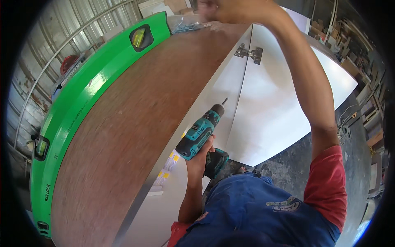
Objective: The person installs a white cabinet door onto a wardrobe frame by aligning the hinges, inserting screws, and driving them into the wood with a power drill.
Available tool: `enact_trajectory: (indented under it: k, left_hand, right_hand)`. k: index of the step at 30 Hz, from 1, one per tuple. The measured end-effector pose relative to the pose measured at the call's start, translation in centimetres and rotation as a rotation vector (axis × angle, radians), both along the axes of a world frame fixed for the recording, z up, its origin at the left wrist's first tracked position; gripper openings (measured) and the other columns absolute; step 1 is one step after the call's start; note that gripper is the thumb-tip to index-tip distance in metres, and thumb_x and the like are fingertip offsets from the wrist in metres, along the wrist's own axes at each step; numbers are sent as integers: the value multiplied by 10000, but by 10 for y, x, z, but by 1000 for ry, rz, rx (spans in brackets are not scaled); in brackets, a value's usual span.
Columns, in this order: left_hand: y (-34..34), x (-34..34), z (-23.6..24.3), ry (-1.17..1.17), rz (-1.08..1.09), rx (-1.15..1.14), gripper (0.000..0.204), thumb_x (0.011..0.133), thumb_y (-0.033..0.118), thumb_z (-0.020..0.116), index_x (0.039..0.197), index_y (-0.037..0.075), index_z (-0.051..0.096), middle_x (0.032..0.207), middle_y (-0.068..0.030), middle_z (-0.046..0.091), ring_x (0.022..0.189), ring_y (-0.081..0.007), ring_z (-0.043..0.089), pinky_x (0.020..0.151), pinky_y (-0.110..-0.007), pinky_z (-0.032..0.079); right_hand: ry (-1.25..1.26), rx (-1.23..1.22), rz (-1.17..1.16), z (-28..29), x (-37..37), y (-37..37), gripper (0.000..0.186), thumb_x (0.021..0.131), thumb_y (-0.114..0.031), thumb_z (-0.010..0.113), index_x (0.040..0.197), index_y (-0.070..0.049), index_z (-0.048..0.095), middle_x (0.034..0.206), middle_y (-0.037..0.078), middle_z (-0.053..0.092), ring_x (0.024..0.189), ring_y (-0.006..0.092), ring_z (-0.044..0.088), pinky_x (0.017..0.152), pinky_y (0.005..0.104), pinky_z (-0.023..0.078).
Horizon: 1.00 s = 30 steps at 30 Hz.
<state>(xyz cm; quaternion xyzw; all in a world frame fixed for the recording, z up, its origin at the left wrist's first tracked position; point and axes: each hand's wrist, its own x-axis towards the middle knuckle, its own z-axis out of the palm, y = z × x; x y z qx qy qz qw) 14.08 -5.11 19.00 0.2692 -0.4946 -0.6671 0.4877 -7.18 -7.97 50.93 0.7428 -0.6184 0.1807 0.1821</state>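
My left hand (199, 159) is wrapped round the grip of a teal and black cordless drill (200, 131). Its bit tilts up and away, over the white inner side of a cabinet. My right arm stretches far forward, and my right hand (212, 11) is at the top edge, partly cut off and blurred. Close beside that hand, a clear plastic bag of small screws (187, 27) lies on the brown wooden panel (123, 123). A metal hinge (249, 53) joins the white door (271, 103) to the cabinet side, ahead of the drill bit.
A long green spirit level (78, 103) lies along the panel's left edge. Corrugated metal sheeting (98, 20) stands behind it. Wood offcuts (349, 68) are stacked at the far right, and a cable (345, 125) lies on the grey floor. The open door juts out to the right.
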Motion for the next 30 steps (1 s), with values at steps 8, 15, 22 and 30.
enact_trajectory:
  k: [8,15,22,30]
  left_hand:
    - [0,2,-14,-35,-20,20,102,881,22,699,978,-8,684,884,-86,710,626,-104,579,607,-256,480]
    - [5,4,-15,-74,-29,87,106,880,17,700,982,-10,686,885,-87,713,630,-111,595,613,-259,493]
    - [9,3,-20,-109,-74,115,100,886,15,686,983,-13,686,883,-92,712,625,-121,599,608,-265,496]
    - [4,1,-42,-85,-88,175,202,863,32,716,1059,19,663,916,-112,707,614,-147,606,559,-276,491]
  right_hand:
    - [-391,161,175,-2,-10,10,169,886,-153,637,898,-24,747,726,122,711,692,195,690,645,347,531]
    - [-398,-2,143,-27,-7,-16,160,848,-25,592,858,-20,752,697,90,702,538,175,602,545,324,508]
    - [-304,65,127,-16,-14,-27,171,839,8,526,824,11,697,703,115,687,579,192,631,562,362,521]
    - [-74,14,183,-23,-22,-54,95,830,10,525,799,16,615,665,99,625,601,204,614,580,358,504]
